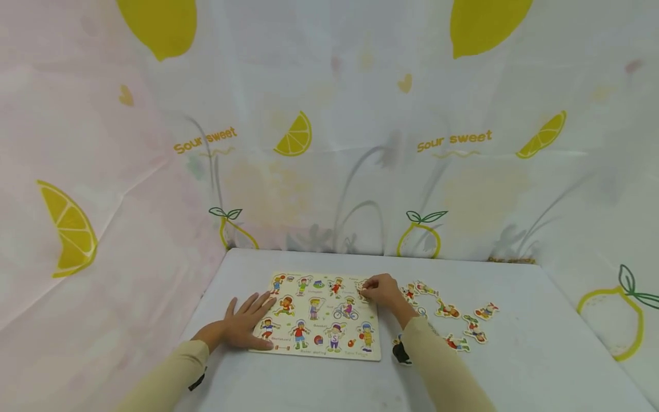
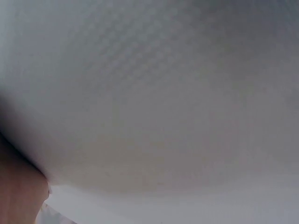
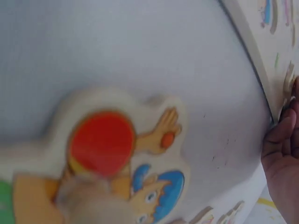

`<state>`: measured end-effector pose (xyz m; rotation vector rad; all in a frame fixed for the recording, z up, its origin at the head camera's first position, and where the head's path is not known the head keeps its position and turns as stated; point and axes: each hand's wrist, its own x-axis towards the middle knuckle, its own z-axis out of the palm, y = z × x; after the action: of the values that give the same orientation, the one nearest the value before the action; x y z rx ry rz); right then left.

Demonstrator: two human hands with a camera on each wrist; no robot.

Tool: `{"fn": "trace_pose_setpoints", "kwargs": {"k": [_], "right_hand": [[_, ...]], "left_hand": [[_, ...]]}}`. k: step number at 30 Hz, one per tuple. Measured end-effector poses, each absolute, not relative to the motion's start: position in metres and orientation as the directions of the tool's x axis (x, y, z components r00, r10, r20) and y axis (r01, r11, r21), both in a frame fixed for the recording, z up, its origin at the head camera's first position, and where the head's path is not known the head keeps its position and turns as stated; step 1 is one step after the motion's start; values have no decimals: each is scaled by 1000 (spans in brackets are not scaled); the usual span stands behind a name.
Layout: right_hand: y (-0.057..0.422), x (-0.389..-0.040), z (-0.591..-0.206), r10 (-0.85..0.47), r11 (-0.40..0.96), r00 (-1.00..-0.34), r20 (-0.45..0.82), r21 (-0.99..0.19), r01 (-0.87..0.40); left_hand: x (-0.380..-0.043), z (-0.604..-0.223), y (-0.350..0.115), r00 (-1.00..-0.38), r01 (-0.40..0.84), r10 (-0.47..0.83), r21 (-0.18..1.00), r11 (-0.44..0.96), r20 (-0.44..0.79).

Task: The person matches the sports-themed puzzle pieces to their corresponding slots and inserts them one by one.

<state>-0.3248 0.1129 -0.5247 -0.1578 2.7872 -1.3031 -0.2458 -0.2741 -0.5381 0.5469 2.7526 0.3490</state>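
A cream puzzle board (image 1: 321, 277) printed with sports figures lies on the white table. My left hand (image 1: 242, 323) rests spread on the board's left edge, fingers straight. At the board's upper right corner, my right hand (image 1: 383, 292) pinches a small puzzle piece (image 1: 362, 289); most of that piece is hidden by the fingers. In the right wrist view the right hand (image 3: 285, 158) shows at the right edge with its fingers bent against the board (image 3: 254, 42). The left wrist view holds mostly blurred white surface and a bit of the left hand (image 2: 21, 191).
Loose figure pieces lie right of the board, among them one in a red and green outfit (image 1: 457, 343) and one near the far side (image 1: 485, 311). A table tennis figure piece (image 3: 102, 142) lies close under the right wrist. Lemon-printed cloth (image 1: 350, 189) hangs behind the table.
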Motion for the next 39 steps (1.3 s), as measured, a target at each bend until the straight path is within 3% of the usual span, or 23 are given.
{"fn": "trace_pose_setpoints", "kwargs": {"k": [12, 21, 30, 39], "right_hand": [[116, -326, -534, -31, 537, -994, -106, -840, 73], [109, -322, -536, 1, 452, -999, -41, -891, 37], [105, -323, -542, 65, 474, -996, -64, -876, 88], [100, -321, -540, 44, 475, -999, -8, -880, 28]], "left_hand": [[-252, -560, -278, -892, 341, 397, 255, 905, -216], [-248, -551, -276, -900, 332, 389, 269, 904, -196], [-249, -559, -278, -890, 341, 405, 285, 896, -209], [-251, -553, -278, -888, 339, 401, 271, 901, -224]]}}
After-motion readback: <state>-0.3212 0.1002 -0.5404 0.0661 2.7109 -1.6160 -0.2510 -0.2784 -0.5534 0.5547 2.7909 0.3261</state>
